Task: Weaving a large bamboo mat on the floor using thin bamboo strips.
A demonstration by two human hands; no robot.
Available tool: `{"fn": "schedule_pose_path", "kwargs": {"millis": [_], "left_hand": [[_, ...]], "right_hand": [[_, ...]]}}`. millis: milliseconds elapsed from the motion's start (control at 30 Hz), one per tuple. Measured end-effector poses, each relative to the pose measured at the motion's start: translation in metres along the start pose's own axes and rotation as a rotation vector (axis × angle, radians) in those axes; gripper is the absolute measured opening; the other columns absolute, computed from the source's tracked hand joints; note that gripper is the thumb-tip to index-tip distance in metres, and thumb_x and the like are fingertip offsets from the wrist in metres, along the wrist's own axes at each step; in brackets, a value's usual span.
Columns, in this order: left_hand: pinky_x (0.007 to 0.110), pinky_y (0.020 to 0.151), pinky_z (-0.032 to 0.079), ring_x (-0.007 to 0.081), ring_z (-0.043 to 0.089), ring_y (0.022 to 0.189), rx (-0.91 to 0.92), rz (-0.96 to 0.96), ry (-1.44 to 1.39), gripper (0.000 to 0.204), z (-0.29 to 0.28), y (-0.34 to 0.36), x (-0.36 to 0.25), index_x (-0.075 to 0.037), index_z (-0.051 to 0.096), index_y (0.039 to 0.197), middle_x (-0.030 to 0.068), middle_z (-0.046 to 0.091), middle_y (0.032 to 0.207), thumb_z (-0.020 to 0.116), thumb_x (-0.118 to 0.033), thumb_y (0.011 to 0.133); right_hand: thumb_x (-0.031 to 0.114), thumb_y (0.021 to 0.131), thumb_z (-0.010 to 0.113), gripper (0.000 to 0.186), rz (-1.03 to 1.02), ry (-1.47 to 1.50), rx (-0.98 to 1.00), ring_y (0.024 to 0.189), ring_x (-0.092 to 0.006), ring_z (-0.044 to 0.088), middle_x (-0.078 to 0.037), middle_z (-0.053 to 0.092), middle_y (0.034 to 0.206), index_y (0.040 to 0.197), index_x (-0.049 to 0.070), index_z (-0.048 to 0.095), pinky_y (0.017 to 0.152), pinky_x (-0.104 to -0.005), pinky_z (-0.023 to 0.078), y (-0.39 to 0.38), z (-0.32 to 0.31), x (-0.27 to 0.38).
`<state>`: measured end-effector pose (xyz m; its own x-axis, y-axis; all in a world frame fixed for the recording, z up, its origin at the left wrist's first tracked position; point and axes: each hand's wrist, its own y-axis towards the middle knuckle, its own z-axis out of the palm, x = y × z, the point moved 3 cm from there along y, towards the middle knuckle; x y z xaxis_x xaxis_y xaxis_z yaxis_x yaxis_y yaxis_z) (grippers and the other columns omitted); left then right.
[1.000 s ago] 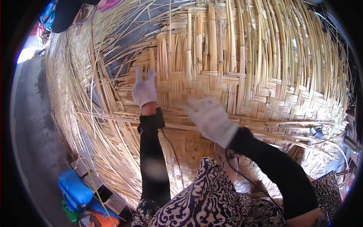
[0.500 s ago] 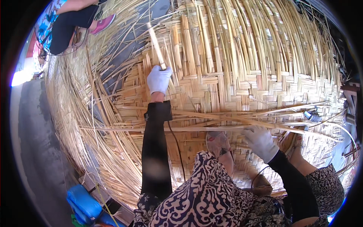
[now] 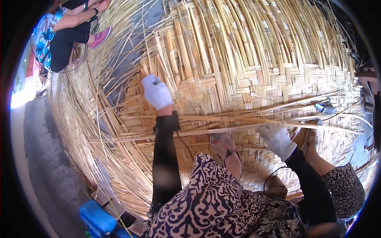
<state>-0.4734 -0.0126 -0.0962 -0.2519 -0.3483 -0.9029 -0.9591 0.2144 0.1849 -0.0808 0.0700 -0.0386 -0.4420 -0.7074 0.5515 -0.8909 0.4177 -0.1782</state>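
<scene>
A large mat of split bamboo strips (image 3: 234, 91) lies under me, woven in the middle, with long loose ends at the far side. My left hand (image 3: 156, 92), in a white glove, is curled closed above the mat's left part. Whether a strip is in its fingers I cannot make out. My right hand (image 3: 277, 141), also gloved, has its fingers closed on a long pale bamboo strip (image 3: 194, 132). This strip runs left across the mat. Another long strip (image 3: 222, 118) crosses the weave just beyond it.
A person (image 3: 65, 43) in a blue patterned top sits at the far left among loose strips. Grey floor (image 3: 43, 154) shows along the left side. A blue bundle (image 3: 97, 218) lies at the lower left. My foot (image 3: 226, 148) rests on the mat.
My left hand has moved slightly left and nearer; the pale piece that stood up from it no longer shows there. My right hand stays at the strip. More of the other person's arms shows.
</scene>
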Motion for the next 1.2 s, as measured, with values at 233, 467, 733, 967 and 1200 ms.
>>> {"fn": "schedule_pose_path", "kwargs": {"millis": [233, 467, 733, 967, 1200], "left_hand": [[0.025, 0.068, 0.05, 0.0144, 0.063, 0.076, 0.726, 0.175, 0.1, 0.018, 0.079, -0.049, -0.044, -0.005, 0.065, 0.095, 0.0077, 0.067, 0.086, 0.063, -0.009, 0.078], [0.034, 0.065, 0.05, 0.0203, 0.061, 0.071, 0.805, 0.751, 0.688, 0.015, 0.09, -0.085, -0.077, -0.013, 0.068, 0.088, 0.007, 0.063, 0.082, 0.065, -0.023, 0.076], [0.04, 0.067, 0.049, 0.0298, 0.063, 0.075, 0.827, 0.162, 0.912, 0.03, 0.099, -0.12, -0.06, -0.009, 0.067, 0.079, 0.0118, 0.066, 0.083, 0.056, -0.037, 0.074], [0.04, 0.07, 0.049, 0.0308, 0.062, 0.083, 0.897, 0.055, 0.818, 0.028, 0.088, -0.113, -0.053, -0.012, 0.067, 0.076, 0.0122, 0.066, 0.086, 0.055, -0.038, 0.072], [0.04, 0.07, 0.048, 0.0308, 0.062, 0.084, 0.88, 0.09, 0.916, 0.034, 0.101, -0.142, -0.064, -0.013, 0.067, 0.08, 0.0113, 0.066, 0.085, 0.059, -0.044, 0.072]], "right_hand": [[0.009, 0.072, 0.061, 0.015, -0.038, 0.011, 0.025, 0.078, -0.0261, 0.059, -0.007, 0.061, 0.086, 0.088, 0.009, 0.062, 0.068, -0.0371, 0.048, -0.005, 0.002, -0.003], [0.011, 0.073, 0.058, 0.019, -0.008, -0.002, 0.05, 0.081, -0.026, 0.06, -0.007, 0.061, 0.085, 0.091, 0.011, 0.063, 0.069, -0.0374, 0.048, -0.014, -0.002, -0.012], [0.018, 0.08, 0.057, 0.014, 0.013, -0.103, 0.072, 0.078, -0.0262, 0.059, -0.007, 0.06, 0.081, 0.09, 0.011, 0.064, 0.067, -0.0384, 0.047, -0.013, -0.001, -0.017], [0.014, 0.074, 0.06, 0.009, -0.014, -0.097, -0.002, 0.073, -0.0253, 0.059, -0.005, 0.06, 0.076, 0.083, 0.013, 0.062, 0.064, -0.0377, 0.048, -0.014, -0.008, -0.004], [0.019, 0.07, 0.065, 0.018, 0.028, -0.209, -0.224, 0.084, -0.0245, 0.057, -0.003, 0.059, 0.087, 0.087, 0.016, 0.061, 0.075, -0.0387, 0.045, -0.024, -0.007, -0.023]]}}
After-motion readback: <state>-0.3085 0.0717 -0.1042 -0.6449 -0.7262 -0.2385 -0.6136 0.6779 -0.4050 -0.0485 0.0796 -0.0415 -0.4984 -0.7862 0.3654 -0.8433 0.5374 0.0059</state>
